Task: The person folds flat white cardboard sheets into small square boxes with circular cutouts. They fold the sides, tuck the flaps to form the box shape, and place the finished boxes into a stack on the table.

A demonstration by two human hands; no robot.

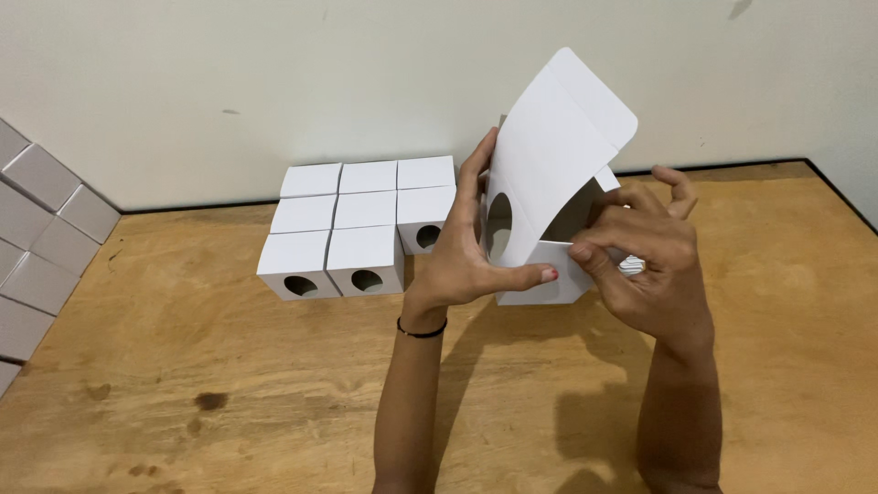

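From the head camera I see both hands raised over the wooden bench [229, 384], working a white card box [549, 174] that is only half folded. My left hand [462, 261] has its fingers [477, 169] spread up the box's left face and its thumb pressed along the lower front edge, so it is gripping the box. My right hand [645, 265] pinches a flap at the box's lower right corner between thumb and forefinger, the other fingers curled loosely above. The box's tall lid panel stands up and curves to the right, and a round hole shows in the front panel near the left palm. The box is held above the bench, just right of a stack of finished boxes [357, 224], set in rows against the wall [274, 73], with round holes in the front faces. At the far left edge, a pile of grey-white boxes [37, 238] leans into frame. A thin black band [421, 331] circles the left wrist.
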